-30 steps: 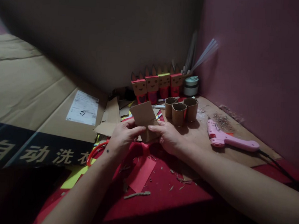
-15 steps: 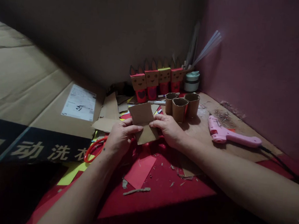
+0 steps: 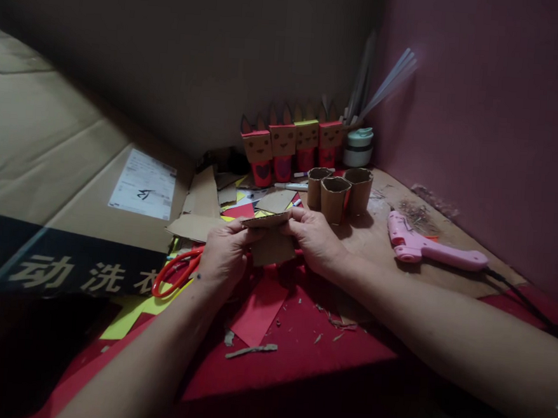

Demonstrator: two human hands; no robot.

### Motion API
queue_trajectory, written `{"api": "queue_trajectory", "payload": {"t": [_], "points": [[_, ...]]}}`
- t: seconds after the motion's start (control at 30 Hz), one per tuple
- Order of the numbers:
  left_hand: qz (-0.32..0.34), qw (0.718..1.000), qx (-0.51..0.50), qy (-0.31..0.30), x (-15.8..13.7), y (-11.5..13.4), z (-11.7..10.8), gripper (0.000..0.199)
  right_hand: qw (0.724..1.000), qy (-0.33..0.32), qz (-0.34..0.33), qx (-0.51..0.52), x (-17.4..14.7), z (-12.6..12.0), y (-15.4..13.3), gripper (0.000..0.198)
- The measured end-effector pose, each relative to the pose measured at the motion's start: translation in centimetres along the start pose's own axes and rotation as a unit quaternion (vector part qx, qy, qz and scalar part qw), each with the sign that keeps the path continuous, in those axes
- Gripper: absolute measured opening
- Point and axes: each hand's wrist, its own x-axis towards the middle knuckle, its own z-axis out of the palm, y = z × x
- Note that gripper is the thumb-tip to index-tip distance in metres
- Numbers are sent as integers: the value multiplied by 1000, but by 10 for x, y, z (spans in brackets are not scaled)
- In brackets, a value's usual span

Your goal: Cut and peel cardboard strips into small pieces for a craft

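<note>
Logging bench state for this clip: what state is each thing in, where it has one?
cardboard piece: bent at a crease, held
left hand: closed on its left side
right hand: closed on its right side
three cardboard tubes: upright, open-topped
glue gun: lying down, corded; power unclear
four cardboard figures: standing in a row
jar: upright, lid on
red paper: lying flat
clear sticks: leaning

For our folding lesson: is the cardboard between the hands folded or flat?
Folded: the cardboard shows its upper flap angled against the lower panel.
</note>
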Motion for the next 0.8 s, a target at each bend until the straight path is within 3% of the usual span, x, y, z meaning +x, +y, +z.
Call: {"api": "queue_trajectory", "payload": {"t": [0.13,0.33,0.43,0.5,0.6,0.7,0.8], "points": [[42,998,22,-43,0,1,-4,26,1000,19,11,22,-1,2,-4,6],[92,987,130,-17,-3,4,-7,12,998,48,46,24,-4,3,-7,7],[118,981,150,-41,-4,8,-8,13,998,42,41,30,-3,1,-4,9],[79,985,125,-86,-3,13,-11,23,999,38,27,23,-2,-1,-3,9],[-35,988,36,-146,-2,21,-16,37,999,36,-1,3,-1,-3,-5,8],[-112,983,-55,-138,3,21,-19,34,999,14,-28,-31,-3,-2,-8,10],[-153,981,-78,-90,8,13,-19,26,995,-14,-57,-78,-6,1,-11,14]]}}
